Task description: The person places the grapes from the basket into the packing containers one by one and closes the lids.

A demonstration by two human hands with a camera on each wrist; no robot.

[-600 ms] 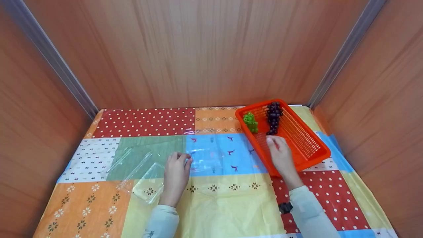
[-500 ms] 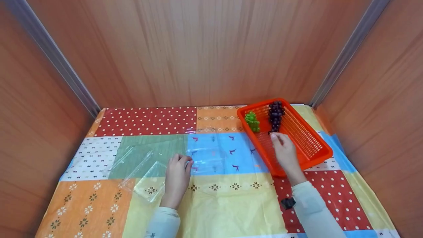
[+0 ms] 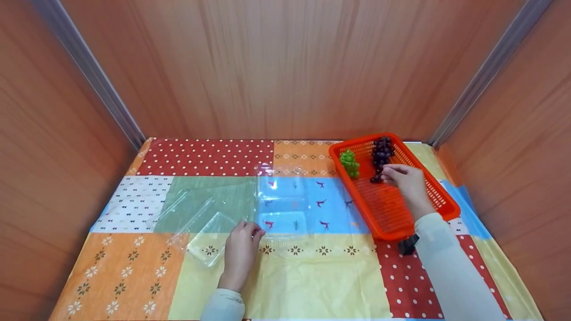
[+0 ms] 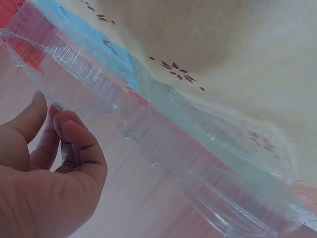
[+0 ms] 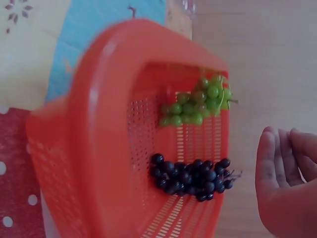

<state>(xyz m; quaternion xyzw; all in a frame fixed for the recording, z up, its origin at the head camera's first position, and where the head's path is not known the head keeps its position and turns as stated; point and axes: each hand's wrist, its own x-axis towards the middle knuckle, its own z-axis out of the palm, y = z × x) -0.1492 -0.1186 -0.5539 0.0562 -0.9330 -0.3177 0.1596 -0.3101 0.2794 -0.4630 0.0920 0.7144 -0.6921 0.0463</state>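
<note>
A clear plastic clamshell box lies opened out on the cloth, its left half (image 3: pixel 198 227) and right half (image 3: pixel 283 200) side by side. My left hand (image 3: pixel 243 252) is at the near corner of the right half; thumb and curled fingers appear to pinch its edge, also in the left wrist view (image 4: pixel 59 168). A bunch of dark grapes (image 3: pixel 382 154) and a smaller bunch of green grapes (image 3: pixel 349 162) lie in the orange basket (image 3: pixel 363 207). My right hand (image 3: pixel 410 185) hovers over the basket by the dark bunch. The right wrist view shows its extended fingers apart from the grapes.
A patchwork-patterned cloth (image 3: pixel 312 276) covers the table. Wood-look panels (image 3: pixel 285 67) stand behind and at both sides. The basket sits at the right, near the back panel. A small black object (image 3: pixel 408 244) sits beside the right sleeve.
My right hand has moved right and farther away, off the near end of the dark grapes. My left hand has come closer to me, and the right half's near edge has shifted the same way.
</note>
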